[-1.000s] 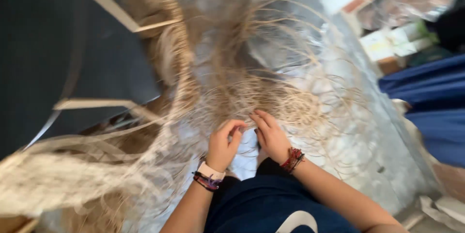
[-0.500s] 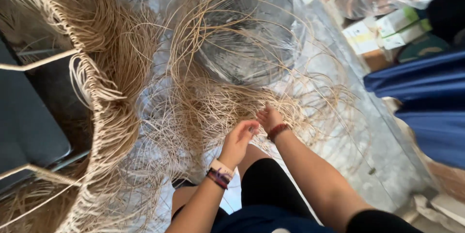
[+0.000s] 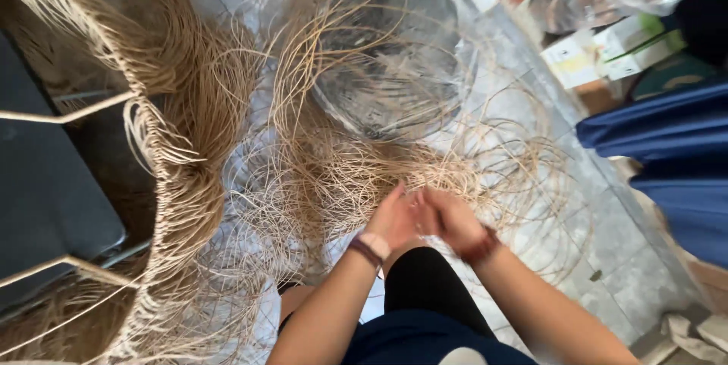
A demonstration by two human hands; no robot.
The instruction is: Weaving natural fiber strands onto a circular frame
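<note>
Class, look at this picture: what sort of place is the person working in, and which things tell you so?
Probably a craft workshop for cane or rattan weaving. Loose cane strands cover the tiled floor, a thick bundle of fibre hangs from a frame, and both hands, left hand and right hand, work the strands.

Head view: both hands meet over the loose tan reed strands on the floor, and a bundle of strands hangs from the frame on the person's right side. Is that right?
Not quite. In the head view the left hand and right hand do meet over the loose reed strands, but the hanging bundle drapes from the frame on the person's left side, not the right.
</note>
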